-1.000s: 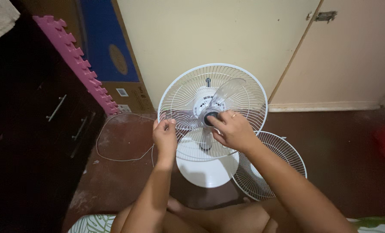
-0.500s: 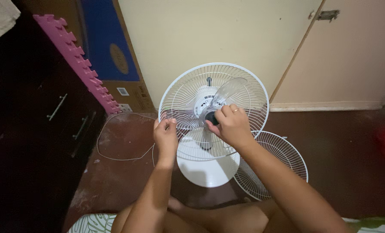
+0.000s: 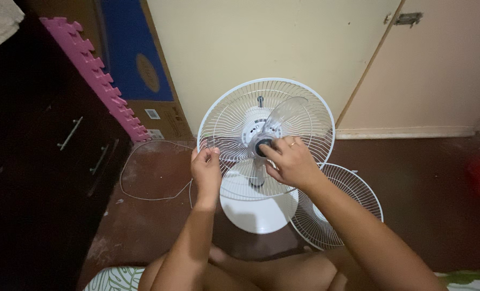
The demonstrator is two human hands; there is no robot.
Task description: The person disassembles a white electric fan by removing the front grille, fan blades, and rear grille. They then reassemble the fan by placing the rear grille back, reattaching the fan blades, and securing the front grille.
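Brown floor (image 3: 423, 215) (open rightward), left hand (image 3: 206, 171) gripping fan guard rim (image 3: 213, 119), right hand (image 3: 289, 161) closed on hub cap (image 3: 262, 146).

Single head-worn view, no second camera, so no overlap to report. It looks steeply down and forward from above the seated person's lap; bare legs fill the bottom edge. Both forearms enter from bottom centre, close to the lens. The white wire-caged desk fan (image 3: 265, 140) sits mid-frame, near, with the left hand (image 3: 206, 171) and right hand (image 3: 287, 160) just in front of it. The view faces the cream wall (image 3: 261, 48). A dark wooden drawer cabinet (image 3: 40, 156) fills the left edge, and reddish-brown floor (image 3: 428, 199) spreads to the right.
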